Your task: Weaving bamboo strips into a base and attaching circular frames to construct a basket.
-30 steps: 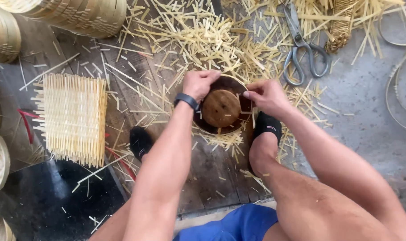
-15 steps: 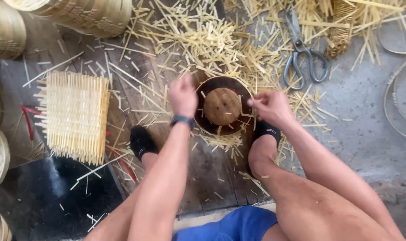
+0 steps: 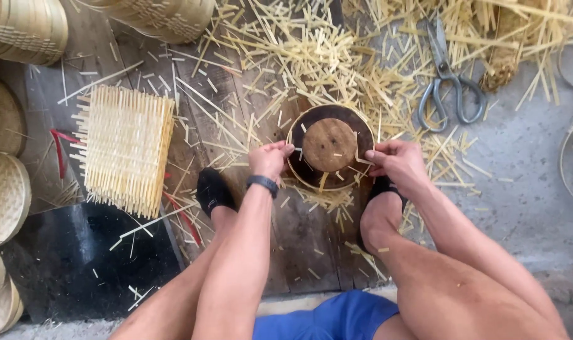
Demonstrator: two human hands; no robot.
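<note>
Both hands, left hand [image 3: 271, 158] and right hand [image 3: 397, 162], pinch the round dark form [image 3: 330, 148] with curled fingers.

A round dark bamboo ring [image 3: 299, 170] lies flat on the wooden board between the person's feet, with a lighter brown round wooden disc [image 3: 329, 145] sitting inside it, roughly centred. A few short pale bamboo slivers lie across the disc and the ring. The ring's left and right edges are pinched by fingers on both sides.
</note>
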